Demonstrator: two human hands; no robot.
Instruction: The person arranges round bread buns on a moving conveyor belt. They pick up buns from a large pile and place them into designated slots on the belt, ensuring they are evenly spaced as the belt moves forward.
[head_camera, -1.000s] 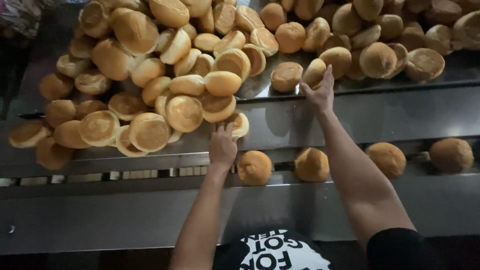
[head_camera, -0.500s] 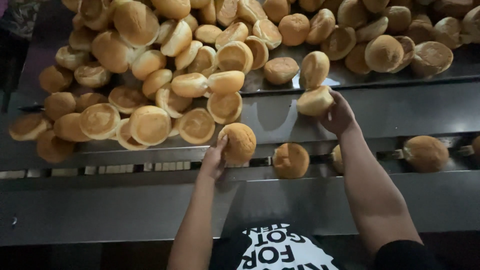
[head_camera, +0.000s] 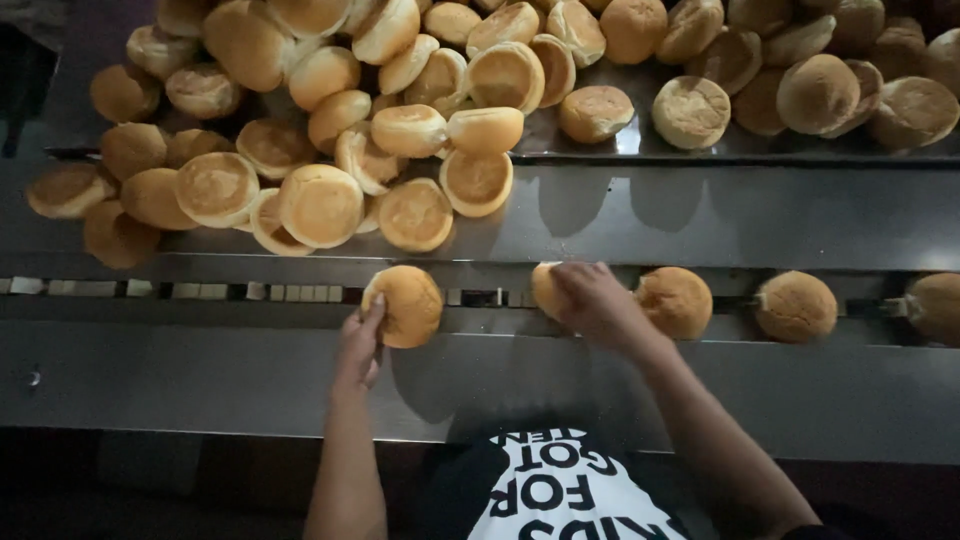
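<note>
buns (head_camera: 320, 205): matt golden crust | table (head_camera: 700, 215): brushed, reflective steel | shirt (head_camera: 570, 490): cloth

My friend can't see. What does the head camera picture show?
Two hands each set a round bun on a narrow metal track: the left hand touches one bun, the right hand covers another. More buns sit along the track, and a big pile fills the shelf above.

Steel conveyor (head_camera: 700, 225), heaped buns (head_camera: 320, 205)
</note>
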